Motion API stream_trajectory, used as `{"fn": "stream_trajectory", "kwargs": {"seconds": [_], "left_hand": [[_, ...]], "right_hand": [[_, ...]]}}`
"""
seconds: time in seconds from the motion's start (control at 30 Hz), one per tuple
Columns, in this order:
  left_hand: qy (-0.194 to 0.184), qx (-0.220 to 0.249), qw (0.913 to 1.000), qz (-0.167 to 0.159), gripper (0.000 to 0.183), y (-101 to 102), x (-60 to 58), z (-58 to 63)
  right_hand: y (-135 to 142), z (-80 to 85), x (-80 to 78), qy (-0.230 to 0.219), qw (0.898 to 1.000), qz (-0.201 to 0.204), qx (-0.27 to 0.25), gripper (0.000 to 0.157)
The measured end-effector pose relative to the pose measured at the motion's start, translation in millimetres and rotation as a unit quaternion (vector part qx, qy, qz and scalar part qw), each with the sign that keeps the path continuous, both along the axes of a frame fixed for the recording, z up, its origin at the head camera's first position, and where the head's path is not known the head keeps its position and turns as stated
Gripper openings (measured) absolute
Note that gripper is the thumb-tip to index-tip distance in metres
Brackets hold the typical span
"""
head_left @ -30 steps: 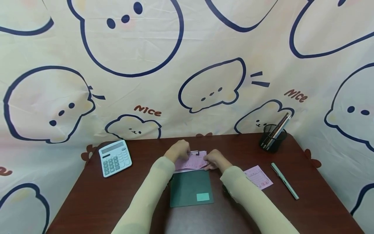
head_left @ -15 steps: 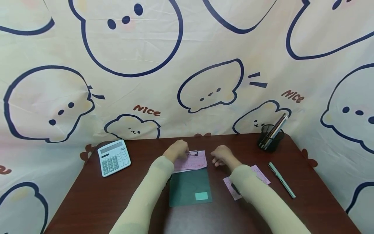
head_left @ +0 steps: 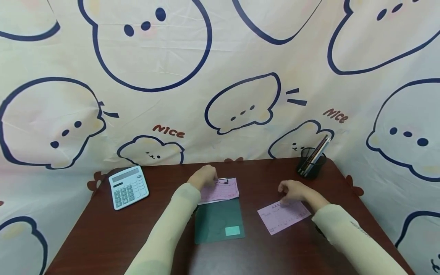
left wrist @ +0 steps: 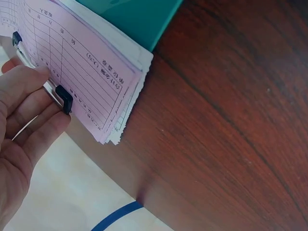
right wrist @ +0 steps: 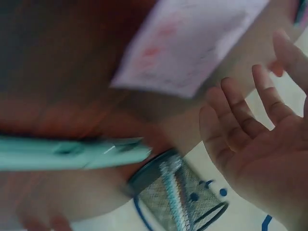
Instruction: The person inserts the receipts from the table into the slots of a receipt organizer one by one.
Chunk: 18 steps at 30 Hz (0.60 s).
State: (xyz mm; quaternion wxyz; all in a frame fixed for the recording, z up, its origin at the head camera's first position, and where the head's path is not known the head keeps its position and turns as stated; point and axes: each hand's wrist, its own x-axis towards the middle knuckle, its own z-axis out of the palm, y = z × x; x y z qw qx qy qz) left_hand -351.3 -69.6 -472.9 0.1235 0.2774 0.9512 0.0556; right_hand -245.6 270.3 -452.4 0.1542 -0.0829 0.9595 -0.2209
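Observation:
At the table's middle lies a green folder (head_left: 220, 219) with several pink printed slips (head_left: 223, 191) over its far part. My left hand (head_left: 204, 177) pinches the slips' far edge at the metal paper fastener. In the left wrist view the thumb lies above and the fingers below that fastener (left wrist: 64, 98), whose black ends show. To the right, a loose pink slip (head_left: 283, 219) lies on the table. My right hand (head_left: 293, 190) is over its far edge, fingers loosely bent and holding nothing; in the right wrist view the fingers are spread apart from the slip.
A light blue calculator (head_left: 128, 187) rests at the back left. The black mesh pen holder (head_left: 311, 164) with several pens stands at the back right. A mint green pen (right wrist: 72, 155) shows in the right wrist view; my right sleeve hides it in the head view.
My right hand has let go of the clipped slips' right edge and moved right, over the loose slip. My left hand keeps its hold on the fastener. The view has turned slightly right.

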Motion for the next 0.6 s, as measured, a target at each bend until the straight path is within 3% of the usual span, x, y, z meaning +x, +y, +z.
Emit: {"fn": "stream_trajectory", "kwargs": {"seconds": [0.1, 0.3, 0.6], "left_hand": [[-0.003, 0.000, 1.0000, 0.002, 0.026, -0.5, -0.4, 1.3], [-0.005, -0.005, 0.9998, 0.016, 0.017, -0.3, 1.2, 8.0], [-0.006, -0.010, 0.9999, 0.012, 0.016, 1.0, 3.4, 4.2]], "right_hand": [[14.3, -3.5, 9.1, 0.007, 1.000, 0.011, -0.006, 0.038], [27.3, -6.5, 16.3, 0.052, 0.998, -0.009, 0.019, 0.038], [22.6, -24.6, 20.2, 0.055, 0.991, -0.081, 0.091, 0.040]]}}
